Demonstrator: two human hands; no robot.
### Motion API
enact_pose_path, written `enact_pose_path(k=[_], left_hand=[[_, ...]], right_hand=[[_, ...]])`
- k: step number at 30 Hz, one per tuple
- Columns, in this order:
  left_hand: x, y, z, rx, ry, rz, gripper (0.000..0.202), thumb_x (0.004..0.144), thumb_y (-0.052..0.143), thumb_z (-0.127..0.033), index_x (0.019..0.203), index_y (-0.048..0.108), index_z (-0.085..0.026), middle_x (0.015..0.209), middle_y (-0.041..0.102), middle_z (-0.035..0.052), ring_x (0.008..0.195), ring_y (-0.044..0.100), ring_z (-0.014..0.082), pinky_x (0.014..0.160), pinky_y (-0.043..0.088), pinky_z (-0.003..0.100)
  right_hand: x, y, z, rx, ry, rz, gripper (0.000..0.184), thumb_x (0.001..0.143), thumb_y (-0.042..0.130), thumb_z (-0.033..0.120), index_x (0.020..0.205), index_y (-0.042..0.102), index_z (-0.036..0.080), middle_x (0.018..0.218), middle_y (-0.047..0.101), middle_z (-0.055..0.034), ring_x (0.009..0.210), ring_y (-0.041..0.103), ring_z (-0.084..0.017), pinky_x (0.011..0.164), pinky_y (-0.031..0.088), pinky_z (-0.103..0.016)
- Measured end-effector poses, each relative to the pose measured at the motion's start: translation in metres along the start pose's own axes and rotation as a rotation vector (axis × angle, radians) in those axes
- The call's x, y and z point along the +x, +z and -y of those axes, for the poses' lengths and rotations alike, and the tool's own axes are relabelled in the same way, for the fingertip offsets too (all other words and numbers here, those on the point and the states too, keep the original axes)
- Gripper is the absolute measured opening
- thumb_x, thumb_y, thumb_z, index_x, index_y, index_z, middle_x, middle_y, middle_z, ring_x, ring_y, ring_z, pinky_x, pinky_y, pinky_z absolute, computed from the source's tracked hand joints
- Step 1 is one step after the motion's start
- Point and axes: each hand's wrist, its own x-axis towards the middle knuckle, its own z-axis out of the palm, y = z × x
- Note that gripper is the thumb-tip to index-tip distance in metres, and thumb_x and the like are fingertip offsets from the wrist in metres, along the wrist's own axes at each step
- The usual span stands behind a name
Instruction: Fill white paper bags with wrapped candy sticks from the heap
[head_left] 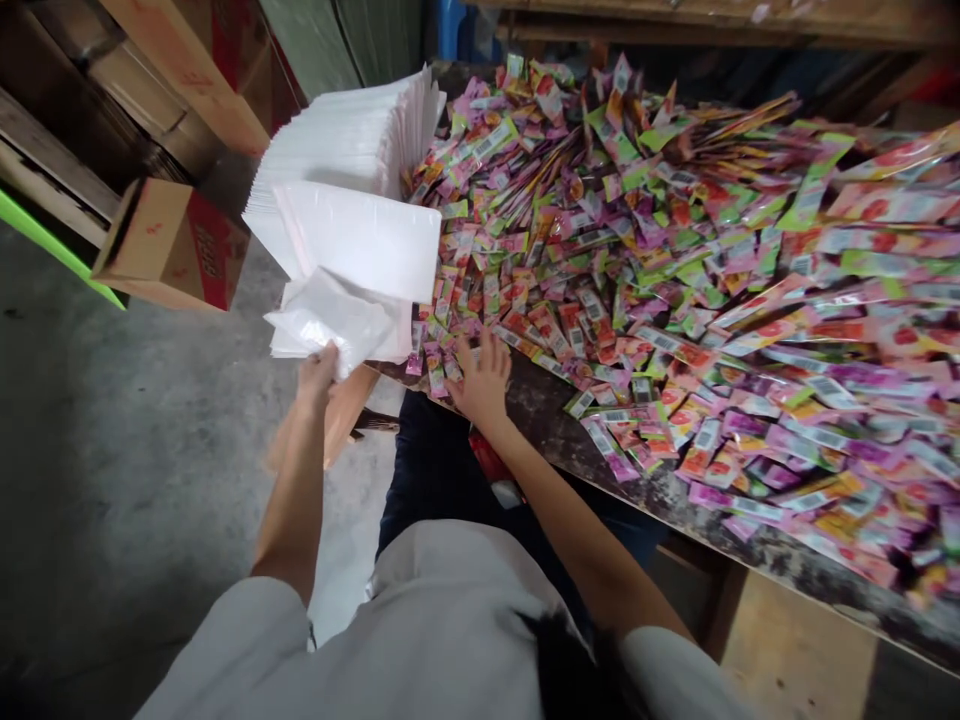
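My left hand (318, 374) pinches the near edge of a crumpled white plastic bag (341, 318), off the table's left end. Beneath and behind that bag lie flat white bags (367, 240), with a tall fanned stack of the same bags (330, 135) further back. My right hand (484, 385) is at the table's front edge, palm down with fingers spread. Its fingertips reach the small pink and purple sachets (450, 365) there; whether they touch any is unclear. No sachet shows in its grasp.
A dark worn table (544, 400) carries a broad heap of colourful sachets (637, 240), with longer strips of them (885, 240) on the right. Cardboard boxes (161, 245) stand at the left beyond the concrete floor (187, 420). A wooden shelf edge (712, 22) runs along the back.
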Motion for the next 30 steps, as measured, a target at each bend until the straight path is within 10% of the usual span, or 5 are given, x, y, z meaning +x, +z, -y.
enact_pose_path(k=[11, 17, 21, 26, 30], left_hand=[[-0.007, 0.007, -0.006, 0.090, -0.007, -0.022, 0.047, 0.071, 0.061, -0.064, 0.070, 0.053, -0.017, 0.052, 0.046, -0.0030, 0.042, 0.042, 0.0107, 0.041, 0.033, 0.024], [-0.034, 0.019, -0.001, -0.100, 0.373, -0.480, 0.039, 0.078, 0.065, -0.050, 0.092, 0.043, -0.020, 0.084, 0.049, 0.0003, 0.076, 0.054, 0.0130, 0.073, 0.048, 0.029], [-0.056, 0.030, -0.017, -0.233, 0.575, -0.328, 0.039, 0.083, 0.062, -0.047, 0.106, 0.043, -0.022, 0.102, 0.053, 0.0051, 0.087, 0.058, 0.0132, 0.078, 0.049, 0.027], [-0.078, 0.072, -0.033, -0.384, 0.463, 0.186, 0.069, 0.074, 0.069, -0.053, 0.130, 0.040, -0.028, 0.123, 0.055, 0.0124, 0.104, 0.062, 0.0208, 0.083, 0.052, 0.034], [-0.116, 0.124, -0.035, -0.489, 0.281, 0.625, 0.068, 0.074, 0.068, -0.054, 0.132, 0.045, -0.027, 0.124, 0.062, 0.0123, 0.106, 0.064, 0.0229, 0.090, 0.052, 0.038]], right_hand=[[0.041, -0.014, -0.075, -0.041, 0.017, -0.066, 0.038, 0.092, 0.048, 0.045, 0.121, 0.066, 0.026, 0.146, 0.043, -0.0133, 0.133, 0.035, -0.035, 0.107, 0.027, -0.056], [0.131, -0.040, 0.016, 0.290, -0.041, -0.198, 0.055, 0.086, 0.057, 0.047, 0.132, 0.051, 0.018, 0.132, 0.049, -0.0172, 0.124, 0.043, -0.032, 0.102, 0.038, -0.048], [0.182, -0.041, 0.045, 0.598, 0.022, -0.193, 0.040, 0.090, 0.050, 0.041, 0.123, 0.053, 0.018, 0.110, 0.061, -0.0100, 0.106, 0.054, -0.027, 0.092, 0.048, -0.045], [0.098, -0.073, -0.004, 0.979, 0.215, -0.458, 0.041, 0.088, 0.052, 0.046, 0.119, 0.055, 0.019, 0.106, 0.064, -0.0081, 0.102, 0.061, -0.023, 0.089, 0.052, -0.042], [-0.043, -0.080, -0.031, 1.091, 0.554, -0.212, 0.039, 0.073, 0.069, 0.050, 0.104, 0.064, 0.027, 0.092, 0.070, -0.0076, 0.091, 0.067, -0.028, 0.081, 0.057, -0.049]])
